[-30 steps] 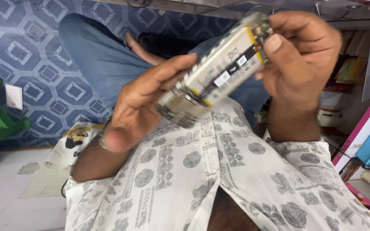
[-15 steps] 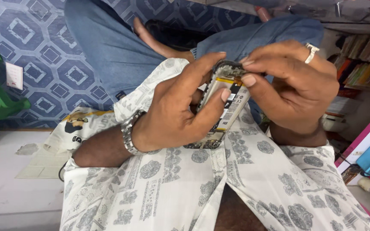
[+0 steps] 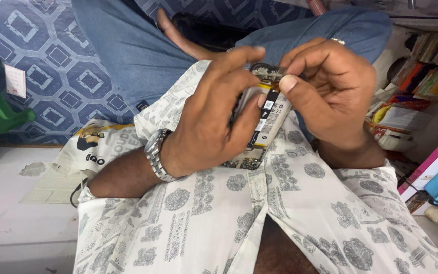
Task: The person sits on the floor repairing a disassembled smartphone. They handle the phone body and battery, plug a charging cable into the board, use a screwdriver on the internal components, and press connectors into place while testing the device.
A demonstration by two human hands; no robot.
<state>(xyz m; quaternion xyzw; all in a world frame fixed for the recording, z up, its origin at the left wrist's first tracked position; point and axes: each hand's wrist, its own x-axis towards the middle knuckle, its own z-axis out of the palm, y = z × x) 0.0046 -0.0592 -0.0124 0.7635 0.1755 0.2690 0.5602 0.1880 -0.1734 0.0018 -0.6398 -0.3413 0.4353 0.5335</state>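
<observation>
Over the lap, above the printed shirt [image 3: 259, 213] — opened phone [image 3: 262, 119], back cover off, clasped in left hand [image 3: 206, 122]; right hand [image 3: 330, 91] pinching its top edge — best kept steady, fingertip pressure light.

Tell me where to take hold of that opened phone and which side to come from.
Best taken by its two long edges near the lower end of the opened phone, coming from below. It stands nearly upright with its bare inner parts facing the camera, so a flat pinch would likely press on them. The left hand already wraps the middle; the right hand crowds the top.
</observation>
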